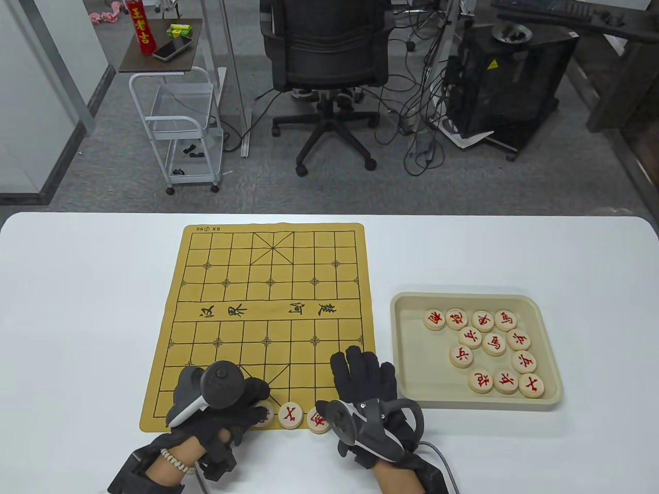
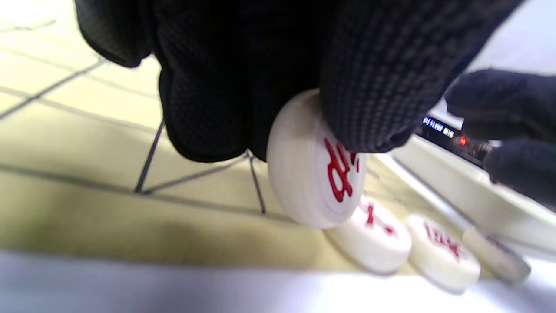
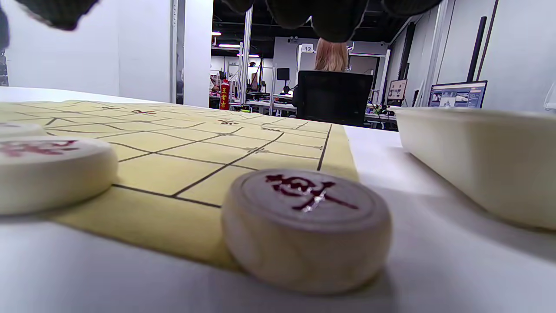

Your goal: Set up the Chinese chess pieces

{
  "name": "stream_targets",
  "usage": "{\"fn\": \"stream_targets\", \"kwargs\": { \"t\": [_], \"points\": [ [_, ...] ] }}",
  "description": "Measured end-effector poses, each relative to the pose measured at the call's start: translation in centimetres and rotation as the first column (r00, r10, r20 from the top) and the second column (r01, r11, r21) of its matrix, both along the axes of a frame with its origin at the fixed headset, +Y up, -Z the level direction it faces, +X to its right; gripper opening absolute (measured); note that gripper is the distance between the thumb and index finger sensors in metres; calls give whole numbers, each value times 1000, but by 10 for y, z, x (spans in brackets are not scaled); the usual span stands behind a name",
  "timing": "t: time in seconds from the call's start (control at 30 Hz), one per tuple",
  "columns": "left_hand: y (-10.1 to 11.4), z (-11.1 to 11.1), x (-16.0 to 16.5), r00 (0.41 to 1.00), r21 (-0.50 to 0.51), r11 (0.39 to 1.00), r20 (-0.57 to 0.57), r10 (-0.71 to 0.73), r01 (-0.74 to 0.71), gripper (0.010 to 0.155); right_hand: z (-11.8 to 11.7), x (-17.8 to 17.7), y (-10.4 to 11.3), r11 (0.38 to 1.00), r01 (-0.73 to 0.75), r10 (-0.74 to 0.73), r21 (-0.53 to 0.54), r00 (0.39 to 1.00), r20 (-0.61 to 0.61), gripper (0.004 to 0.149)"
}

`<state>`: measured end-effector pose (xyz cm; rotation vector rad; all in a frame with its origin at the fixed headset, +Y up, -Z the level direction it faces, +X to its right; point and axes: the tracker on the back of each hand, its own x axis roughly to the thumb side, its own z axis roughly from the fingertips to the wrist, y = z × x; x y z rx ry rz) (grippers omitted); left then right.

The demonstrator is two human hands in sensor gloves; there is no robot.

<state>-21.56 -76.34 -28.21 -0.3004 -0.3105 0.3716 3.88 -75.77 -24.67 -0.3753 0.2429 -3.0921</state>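
My left hand (image 1: 257, 401) is at the near edge of the yellow board (image 1: 267, 288) and pinches a pale round piece with a red character (image 2: 312, 174), tilted on its edge just above the board. In the table view that piece (image 1: 266, 416) peeks out from under my fingers. To its right on the near row lie a second piece (image 1: 290, 415) and a third (image 1: 318, 421). My right hand (image 1: 363, 370) rests open, fingers spread, over the board's near right corner and holds nothing. Under it, a shaded piece (image 3: 304, 226) lies half off the board's edge.
A cream tray (image 1: 401, 360) to the right of the board holds several red-lettered pieces (image 1: 494, 345). Its wall stands close to my right hand in the right wrist view (image 3: 478, 161). Beyond the table's far edge are an office chair (image 1: 329, 51) and a white cart (image 1: 180, 128).
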Motion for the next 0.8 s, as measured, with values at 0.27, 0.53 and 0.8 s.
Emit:
{"fn": "stream_targets", "kwargs": {
  "t": [0.27,0.53,0.8],
  "points": [
    [-11,0,7,994,3,995,-31,-104,105,58,3,-5,-1,1000,-7,7,-7,1000,-17,89],
    [-14,6,15,970,75,967,-17,-243,244,59,4,-6,-2,1000,3,-3,-13,1000,-18,88],
    [24,12,-16,973,288,930,-115,-202,227,68,3,-5,-3,999,18,-19,-35,1000,-17,88]
  ]
}}
